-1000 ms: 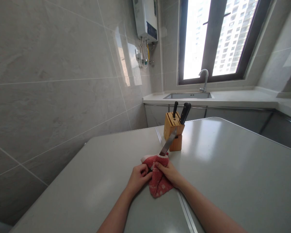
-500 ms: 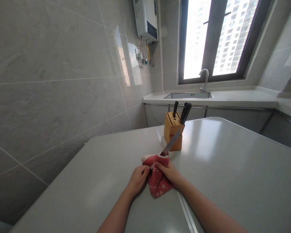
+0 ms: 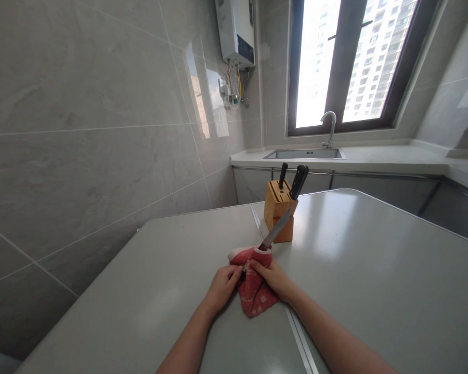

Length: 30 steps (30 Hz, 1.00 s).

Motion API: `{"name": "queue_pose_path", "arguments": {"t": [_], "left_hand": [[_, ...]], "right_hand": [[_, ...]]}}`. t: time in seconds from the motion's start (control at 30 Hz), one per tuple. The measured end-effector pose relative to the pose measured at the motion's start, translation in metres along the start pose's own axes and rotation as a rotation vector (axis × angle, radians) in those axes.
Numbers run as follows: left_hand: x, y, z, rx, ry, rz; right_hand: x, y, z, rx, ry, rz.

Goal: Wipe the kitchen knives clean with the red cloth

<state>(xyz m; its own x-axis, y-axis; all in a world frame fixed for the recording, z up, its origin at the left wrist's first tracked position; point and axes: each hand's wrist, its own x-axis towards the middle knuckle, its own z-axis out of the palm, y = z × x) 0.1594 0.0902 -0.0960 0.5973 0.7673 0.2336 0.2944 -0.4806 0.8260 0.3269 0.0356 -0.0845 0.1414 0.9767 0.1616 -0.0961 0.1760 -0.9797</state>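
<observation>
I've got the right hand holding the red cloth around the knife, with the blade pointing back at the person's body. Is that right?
Not quite: the blade's direction is wrong. The head view shows the right hand holding the red cloth around the knife, with the blade pointing away from the person's body, toward the wooden knife block.

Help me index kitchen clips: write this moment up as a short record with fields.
Left hand: the left hand grips the knife by its dark handle, mostly hidden
Right hand: the right hand holds the red cloth, thumb on top
Cloth: wrapped around part of the knife
Blade: bare beyond the cloth, angled away from the person; contact with the block unclear
Block: wooden knife block on the table, black handles at its top
Background: sink, faucet, window
</observation>
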Motion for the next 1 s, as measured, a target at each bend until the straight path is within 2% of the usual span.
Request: {"name": "queue_pose_path", "arguments": {"t": [0.33,1.0], "left_hand": [[0.0008,-0.0001,-0.0011,0.014,0.006,0.010],[-0.0006,0.0041,-0.0024,0.065,0.004,0.011]], "right_hand": [[0.0018,0.0016,-0.0015,0.023,-0.047,0.021],[0.0028,0.0089,-0.0017,0.004,0.003,0.010]]}}
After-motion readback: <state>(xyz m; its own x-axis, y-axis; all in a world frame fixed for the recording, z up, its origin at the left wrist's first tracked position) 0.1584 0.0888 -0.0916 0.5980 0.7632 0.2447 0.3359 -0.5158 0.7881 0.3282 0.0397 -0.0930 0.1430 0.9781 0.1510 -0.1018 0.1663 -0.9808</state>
